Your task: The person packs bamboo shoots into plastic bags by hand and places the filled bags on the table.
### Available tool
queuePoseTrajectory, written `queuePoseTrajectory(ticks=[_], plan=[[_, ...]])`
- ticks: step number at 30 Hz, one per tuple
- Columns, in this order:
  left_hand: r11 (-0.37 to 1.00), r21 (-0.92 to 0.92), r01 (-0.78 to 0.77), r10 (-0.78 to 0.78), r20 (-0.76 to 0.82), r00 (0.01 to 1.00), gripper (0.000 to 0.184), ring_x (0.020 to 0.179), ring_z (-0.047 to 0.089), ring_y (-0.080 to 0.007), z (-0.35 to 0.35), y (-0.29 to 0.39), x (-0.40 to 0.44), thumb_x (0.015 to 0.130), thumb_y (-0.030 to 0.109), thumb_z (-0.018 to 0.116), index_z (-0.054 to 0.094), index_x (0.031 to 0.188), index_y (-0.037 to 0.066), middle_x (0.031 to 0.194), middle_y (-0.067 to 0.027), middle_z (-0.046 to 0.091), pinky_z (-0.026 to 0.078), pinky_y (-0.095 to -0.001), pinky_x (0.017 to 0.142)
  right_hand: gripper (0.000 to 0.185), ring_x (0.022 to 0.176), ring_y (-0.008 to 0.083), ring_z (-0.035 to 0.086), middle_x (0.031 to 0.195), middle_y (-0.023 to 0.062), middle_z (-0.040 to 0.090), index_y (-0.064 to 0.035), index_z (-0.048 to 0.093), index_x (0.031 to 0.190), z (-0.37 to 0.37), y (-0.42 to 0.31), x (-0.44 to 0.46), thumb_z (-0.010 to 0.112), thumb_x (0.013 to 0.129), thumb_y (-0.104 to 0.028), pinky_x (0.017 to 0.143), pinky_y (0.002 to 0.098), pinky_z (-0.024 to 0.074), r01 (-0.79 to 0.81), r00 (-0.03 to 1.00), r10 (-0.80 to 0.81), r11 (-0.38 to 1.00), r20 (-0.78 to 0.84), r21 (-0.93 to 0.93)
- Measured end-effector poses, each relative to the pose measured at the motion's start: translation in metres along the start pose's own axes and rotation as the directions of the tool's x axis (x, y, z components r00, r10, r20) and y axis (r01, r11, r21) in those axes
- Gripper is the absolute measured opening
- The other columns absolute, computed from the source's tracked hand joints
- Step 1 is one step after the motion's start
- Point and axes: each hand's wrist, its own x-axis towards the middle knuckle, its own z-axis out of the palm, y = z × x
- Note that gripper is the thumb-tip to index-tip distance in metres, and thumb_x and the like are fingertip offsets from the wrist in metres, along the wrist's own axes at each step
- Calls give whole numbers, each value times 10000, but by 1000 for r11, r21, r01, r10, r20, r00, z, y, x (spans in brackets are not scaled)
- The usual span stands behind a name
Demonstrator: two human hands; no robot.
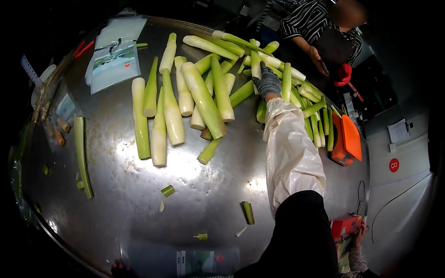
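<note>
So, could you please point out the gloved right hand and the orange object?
Gloved right hand (pixel 268 84): head view, back of the glove.
Orange object (pixel 352 139): head view, its broad orange face.

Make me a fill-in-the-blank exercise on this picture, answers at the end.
1. The glove on the right hand is ____ in colour.
2. The stalks on the metal table are coloured white and ____.
3. The round red sign on the right shows the number ____.
4. The shirt of the person at the top right is patterned with ____.

Missing words: grey; green; 8; stripes.
</note>
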Motion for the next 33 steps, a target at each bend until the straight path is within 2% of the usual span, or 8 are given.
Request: queuePoseTrajectory(ticks=[15,18,21,23,24,27,29,33], plan=[[1000,-9,-19,19,-13,1000,491,1095,439,-368,-3,1,0,809,379,483,414,1151,33,1180,-202,444,352,-487,882,590,1016,310,491,1141,159,483,-184,335,1288,2,6,-3,519,761,-374,865,395,390,33,999,-33,999,16,-7],[1000,-24,9,-8,12,1000,495,1103,430,-367,-7,3,2,785,347,522,409,1154,36,1194,-201,429,349,-490,890,511,995,314,499,1115,154,495,-172,412,1224,5,10,-8,542,755,-327,854,398,395,88,992,-87,996,-94,11],[1000,-23,8,-7,24,1000,517,1107,423,-367,-6,2,0,743,313,564,410,1150,33,1198,-201,426,346,-491,897,378,870,310,532,1000,150,530,-100,526,1026,5,15,-16,617,699,-266,775,401,423,250,927,-211,964,-311,92],[999,-49,19,-18,19,1000,542,1110,417,-366,-3,2,-4,704,279,595,408,1148,31,1207,-199,418,343,-489,905,280,825,312,529,929,148,549,-55,538,829,3,20,-18,671,646,-218,746,383,425,115,932,36,914,-360,390],[999,-49,19,-19,20,1000,542,1110,417,-366,-3,1,-3,704,279,595,408,1148,31,1207,-199,418,343,-489,905,273,767,300,543,825,140,571,-40,535,757,0,16,-21,694,620,-215,707,358,432,103,910,75,912,-408,398],[998,-60,-9,10,8,1000,537,1112,414,-364,-5,0,0,693,264,598,411,1136,25,1200,-207,419,344,-485,902,246,722,288,559,763,134,579,-44,552,797,13,29,-15,677,630,-174,687,347,441,-1,934,236,750,-267,662],[998,-56,-6,7,13,1000,540,1108,417,-365,-7,2,2,688,262,602,411,1133,23,1191,-212,424,347,-485,899,207,683,277,568,710,126,584,-51,567,835,14,31,-14,638,662,-140,669,339,446,39,929,206,770,-307,637],[999,-48,-1,2,22,1000,545,1102,420,-367,-8,3,5,682,260,607,411,1129,19,1178,-219,431,350,-485,894,299,860,288,554,897,149,589,-93,539,1030,10,23,-14,534,731,-94,782,339,424,139,952,69,770,-298,623]])
